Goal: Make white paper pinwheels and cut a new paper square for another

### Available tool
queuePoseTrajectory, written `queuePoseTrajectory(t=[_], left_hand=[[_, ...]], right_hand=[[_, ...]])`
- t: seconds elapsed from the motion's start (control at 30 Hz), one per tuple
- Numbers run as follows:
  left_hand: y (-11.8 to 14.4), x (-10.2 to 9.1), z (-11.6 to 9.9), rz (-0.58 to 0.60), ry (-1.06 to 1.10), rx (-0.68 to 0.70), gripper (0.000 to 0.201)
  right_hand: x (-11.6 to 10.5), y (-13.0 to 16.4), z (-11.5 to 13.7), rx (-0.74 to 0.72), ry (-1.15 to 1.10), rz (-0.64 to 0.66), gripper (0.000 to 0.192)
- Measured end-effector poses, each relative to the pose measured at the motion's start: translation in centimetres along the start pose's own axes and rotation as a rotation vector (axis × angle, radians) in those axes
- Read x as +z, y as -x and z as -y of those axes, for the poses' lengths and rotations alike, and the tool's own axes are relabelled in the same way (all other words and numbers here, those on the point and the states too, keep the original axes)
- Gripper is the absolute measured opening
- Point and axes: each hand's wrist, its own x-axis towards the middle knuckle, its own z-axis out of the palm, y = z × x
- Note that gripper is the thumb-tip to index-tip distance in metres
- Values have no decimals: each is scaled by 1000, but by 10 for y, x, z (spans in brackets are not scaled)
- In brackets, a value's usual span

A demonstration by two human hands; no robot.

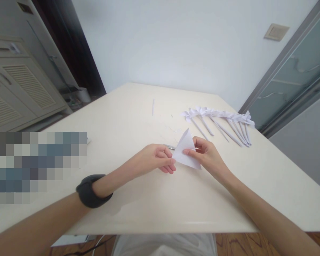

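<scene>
A folded white paper triangle (186, 151) is held above the cream table (138, 199) between both hands. My left hand (156, 158) pinches its left corner with curled fingers; a dark band sits on that wrist. My right hand (208, 156) grips the right edge, thumb on top of the paper. A thin metal tool (169, 146), partly hidden, lies on the table just behind my left hand.
A row of several white paper pinwheels on rolled paper sticks (221, 122) lies at the back right of the table. A thin paper strip (153, 106) lies farther back. A louvred cabinet (18, 92) stands at left, a glass door at right.
</scene>
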Motion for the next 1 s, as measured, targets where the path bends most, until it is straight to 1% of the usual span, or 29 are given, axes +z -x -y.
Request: queuePoseTrajectory(t=[0.23, 0.37, 0.5, 0.63, 0.83, 0.9, 1.0], left_hand=[[-4, 0, 1, -8, 27, 10, 19], [-2, 0, 1, -5, 15, 7, 19], [-1, 0, 4, -5, -18, 25, 17], [-1, 0, 8, 25, -47, 31, 15], [0, 1, 7, 40, -82, 28, 16], [1, 2, 5, 47, -92, 29, 16], [3, 2, 4, 57, -100, 19, 16]], right_hand=[[2, -1, -6, -12, 16, -15, 27], [2, -1, -4, -8, 2, -10, 29], [0, -1, 1, 37, -70, 36, 23], [-4, -2, 4, 62, -149, 68, 21], [-5, -1, 3, 149, -218, 245, 22], [-3, -1, 1, 166, -216, 255, 23], [-3, 0, 1, 183, -208, 221, 21]])
